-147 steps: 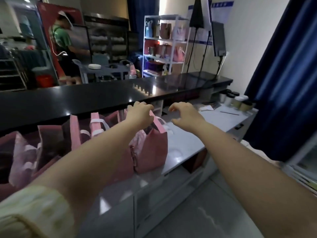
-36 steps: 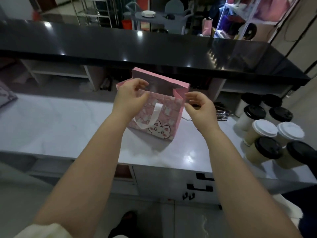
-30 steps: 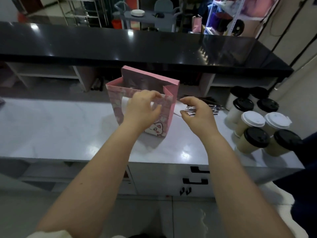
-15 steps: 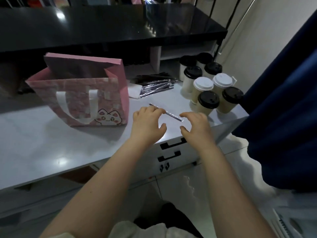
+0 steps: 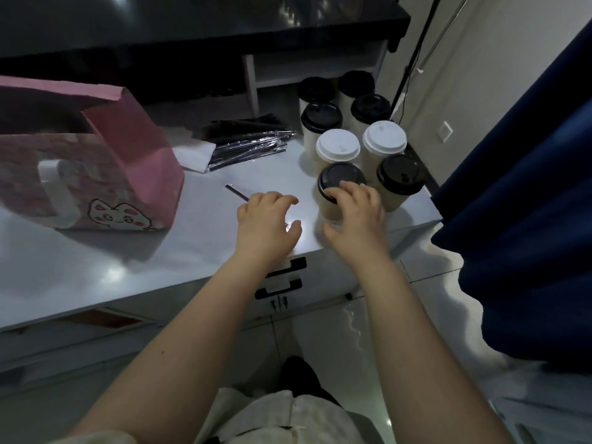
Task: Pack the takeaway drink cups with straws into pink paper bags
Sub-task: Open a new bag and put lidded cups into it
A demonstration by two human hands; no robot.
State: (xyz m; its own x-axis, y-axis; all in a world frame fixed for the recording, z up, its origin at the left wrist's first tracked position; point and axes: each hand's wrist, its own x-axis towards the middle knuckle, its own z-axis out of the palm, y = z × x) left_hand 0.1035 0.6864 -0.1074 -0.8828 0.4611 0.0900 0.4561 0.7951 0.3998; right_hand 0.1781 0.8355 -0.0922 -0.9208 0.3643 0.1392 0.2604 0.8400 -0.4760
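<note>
Nearest: pale top at the bottom edge, both bare forearms reaching out over the white counter. Black drawer handles on the counter front, below the wrists.

Left hand is palm down just over the counter, fingers loosely curled. A single straw (thin, dark, wrapped) lies on the counter and its near end runs behind the fingers. Cannot tell if the hand pinches it or only covers it.

Right hand is just beside the left, not touching it. Fingers are spread and lie on the near edge of the nearest cup; thumb is held off to the left, clear of the cup wall, so no closed grip.

Nearest cup: tan paper, black domed lid, upright, front left of the cup cluster at the counter's right end. The other cups are packed close behind and to its right: two white lids in the middle row, five black lids around them, all upright.

Pink paper bag stands at left, well apart from the cups. Mouth open, white ribbon handle and cartoon cat face on the near panel, plain pink side panel facing right.

Between bag and cups, further back: bundle of straws in shiny wrappers, lying flat, left end on a white paper.

Far: black upper counter over an open shelf. Blue curtain hangs at right.
</note>
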